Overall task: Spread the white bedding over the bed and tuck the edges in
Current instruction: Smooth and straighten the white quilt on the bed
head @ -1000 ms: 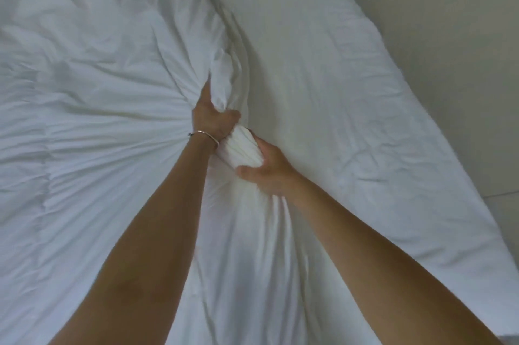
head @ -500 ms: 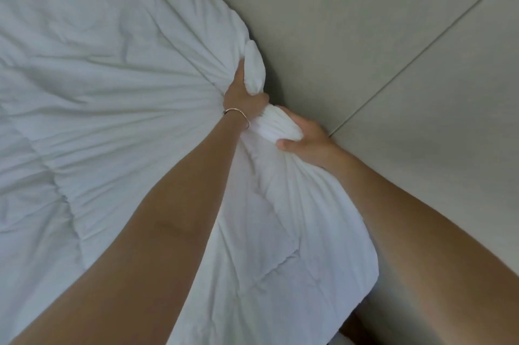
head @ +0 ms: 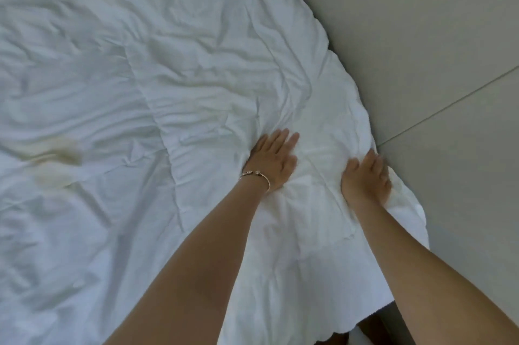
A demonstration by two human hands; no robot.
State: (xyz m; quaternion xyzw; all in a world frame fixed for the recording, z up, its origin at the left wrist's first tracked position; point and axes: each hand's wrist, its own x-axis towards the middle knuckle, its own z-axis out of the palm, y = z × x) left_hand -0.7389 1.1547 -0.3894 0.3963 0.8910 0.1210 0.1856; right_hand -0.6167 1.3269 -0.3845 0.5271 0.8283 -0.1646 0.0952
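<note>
**Both palms flat on the duvet**

The white duvet lies spread across the bed, soft, quilted and creased, its scalloped corner hanging over the edge below the right wrist. The left hand, wearing a thin metal bracelet, presses down with fingers straight and released. The right hand rests flat near the duvet's border, fingertips reaching toward the smooth grey floor. A faint yellowish stain sits well left of the left fingers.

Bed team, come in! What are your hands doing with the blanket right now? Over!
Left hand flat on white bedding. Right hand pressing its floor-side edge. Bedding spread, wrinkled, edge untucked. Nothing in the way.
</note>
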